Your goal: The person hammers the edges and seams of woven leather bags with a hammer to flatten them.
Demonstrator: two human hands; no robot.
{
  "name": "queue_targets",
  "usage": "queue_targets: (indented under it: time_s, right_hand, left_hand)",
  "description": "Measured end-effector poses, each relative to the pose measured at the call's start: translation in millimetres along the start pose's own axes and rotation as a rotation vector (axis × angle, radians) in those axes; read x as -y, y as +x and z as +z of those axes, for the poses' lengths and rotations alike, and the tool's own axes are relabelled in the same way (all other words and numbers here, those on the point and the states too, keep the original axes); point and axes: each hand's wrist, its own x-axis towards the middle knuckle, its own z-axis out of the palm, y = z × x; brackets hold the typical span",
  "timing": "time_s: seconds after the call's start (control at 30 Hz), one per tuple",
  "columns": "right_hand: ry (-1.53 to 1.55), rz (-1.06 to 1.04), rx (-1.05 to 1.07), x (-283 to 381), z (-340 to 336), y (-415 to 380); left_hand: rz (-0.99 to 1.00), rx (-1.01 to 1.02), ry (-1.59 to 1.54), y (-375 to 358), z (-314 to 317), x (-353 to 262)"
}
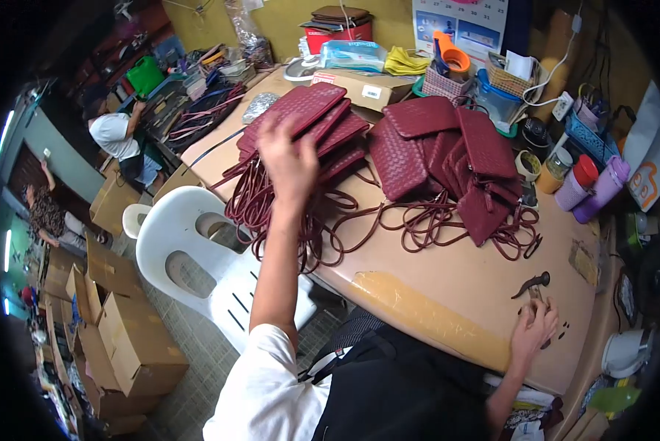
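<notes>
My left hand (289,163) is raised over a stack of dark red woven pouches (308,110), its fingers blurred and spread near the top pouch. Looped dark red straps (252,209) hang from that stack over the table's edge. To its right lies a second heap of the same pouches (402,163), with straps curled in front. Near the right front of the table, my right hand (534,325) is curled round the handle of a small hammer (533,285), whose dark head points away from me. Small dark pieces (564,331) lie beside that hand.
A white plastic chair (169,239) stands at the table's left edge, with cardboard boxes (142,345) beyond. Cups, jars and baskets (598,184) line the right back. Two other people (116,134) are in the left background. The brown table (411,272) has a worn front edge.
</notes>
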Motion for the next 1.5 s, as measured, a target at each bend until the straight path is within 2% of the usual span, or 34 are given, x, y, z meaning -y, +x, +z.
queue_targets:
  time_s: [0.03,0.07,0.13,0.2,0.27,0.3,0.33,0.4,0.47,0.5,0.57,0.6,0.67,0.7,0.73,0.77,0.83,0.87,0.93,0.97,1.0,1.03,1.07,1.1,1.17,1.2,1.27,1.3,1.33,1.37,1.4,1.47,1.5]
  right_hand:
    - [-0.014,0.102,0.17,-21.5,9.3,-3.4]
    - [-0.024,0.106,0.171,-26.2,13.1,-5.5]
    - [0.032,0.083,0.2,-31.3,19.6,-3.9]
    - [0.041,0.09,0.194,-31.7,20.2,-4.4]
    - [0.047,0.1,0.185,-32.4,21.3,-4.2]
    - [0.044,0.107,0.185,-33.3,22.1,-4.8]
    - [0.043,0.113,0.18,-33.4,23.4,-3.1]
    - [0.051,0.131,0.182,-31.7,23.4,-0.4]
    - [0.063,0.151,0.183,-33.4,22.5,-1.4]
    - [0.07,0.146,0.179,-34.2,23.4,-1.1]
    - [0.079,0.153,0.17,-34.1,25.0,-0.7]
    - [0.08,0.128,0.134,-33.6,25.7,-0.8]
    - [0.073,0.116,0.111,-34.0,24.4,-4.5]
    - [0.051,0.052,-0.048,-34.9,22.6,-5.5]
    - [0.023,-0.011,-0.211,-37.5,20.7,-6.1]
    - [0.01,0.004,-0.208,-43.5,26.1,-10.6]
    - [0.846,0.427,0.048,-57.6,40.9,-26.3]
    - [0.831,0.455,0.035,-53.5,34.4,-28.1]
    - [1.291,0.718,0.072,-32.0,18.6,-21.2]
    - [1.375,0.802,0.171,-28.4,11.4,-18.3]
    - [1.457,0.887,0.267,-28.5,5.2,-16.5]
    - [1.429,0.808,0.349,-32.7,8.1,-19.2]
    - [1.397,0.733,0.436,-36.8,11.9,-25.2]
    - [1.38,0.771,0.408,-36.2,11.2,-26.5]
    - [0.961,0.433,0.537,-22.4,7.9,-33.8]
    - [0.949,0.452,0.521,-10.7,3.4,-34.8]
    - [0.651,0.244,0.432,15.7,-6.3,-33.8]
    - [0.644,0.258,0.429,24.0,-4.7,-33.7]
    - [0.455,0.13,0.336,30.8,-0.5,-32.4]
    - [0.265,0.002,0.245,34.6,3.1,-31.7]
    - [0.261,0.007,0.243,36.3,5.1,-31.0]
    - [0.602,0.278,0.388,38.4,9.4,-32.0]
    - [0.841,0.374,0.305,37.1,16.8,-37.7]
  left_hand:
    - [0.09,0.126,-0.184,-5.0,12.8,-14.2]
    - [0.179,0.251,-0.369,-12.1,26.6,-30.6]
    - [0.04,0.512,-0.459,-36.6,59.4,-68.5]
    - [-0.139,0.457,-0.348,-59.5,113.3,-80.8]
    - [-0.516,0.498,-0.663,-57.3,169.1,-68.7]
    - [-0.593,0.457,-0.593,-49.3,182.6,-66.7]
    - [-0.606,0.333,-0.661,-42.1,193.5,-68.0]
    - [-0.849,0.176,-0.702,-33.4,240.8,-61.2]
    - [-1.224,0.354,-1.021,-1.7,229.9,-71.2]
    - [-1.193,0.233,-1.183,11.0,220.1,-86.6]
    - [-0.964,0.296,-1.37,42.0,204.6,-96.5]
    - [-0.938,0.269,-1.567,61.0,177.3,-115.1]
    - [-0.666,0.296,-1.811,85.4,108.7,-143.3]
    - [-0.525,0.345,-1.852,90.0,71.3,-158.2]
    - [-0.441,0.359,-1.749,87.1,37.8,-170.5]
    - [-0.316,0.379,-1.633,76.4,17.6,-175.3]
    - [-0.182,0.569,-1.27,39.5,-8.9,-170.7]
    - [0.063,0.604,-1.257,20.4,-13.3,-169.8]
    - [0.403,0.714,-1.01,-44.7,-9.1,-156.1]
    - [0.535,0.825,-1.024,-83.4,1.9,-144.7]
    - [0.486,1.013,-0.862,-115.9,-13.1,-140.6]
    - [0.563,1.15,-0.749,-147.3,-12.0,-133.7]
    - [0.484,1.167,-0.782,-164.8,-16.6,-128.4]
    - [0.426,1.188,-0.796,-170.6,-20.4,-125.8]
    - [0.311,1.277,-0.792,-166.4,-26.3,-124.1]
    - [0.262,1.326,-0.772,-151.9,-28.8,-131.6]
    - [-0.01,1.228,-0.714,-147.3,-26.3,-147.9]
    - [-0.094,1.244,-0.598,-146.3,-24.6,-157.6]
    - [-0.174,1.255,-0.477,-145.0,-24.1,-165.0]
    - [-0.166,1.263,-0.483,-150.2,-20.3,-163.0]
    - [-0.198,1.214,-0.515,-160.1,-12.7,-157.5]
    - [-0.24,1.166,-0.541,-174.0,-5.9,-153.0]
    - [-0.552,1.185,-0.788,-177.4,-5.5,-152.4]
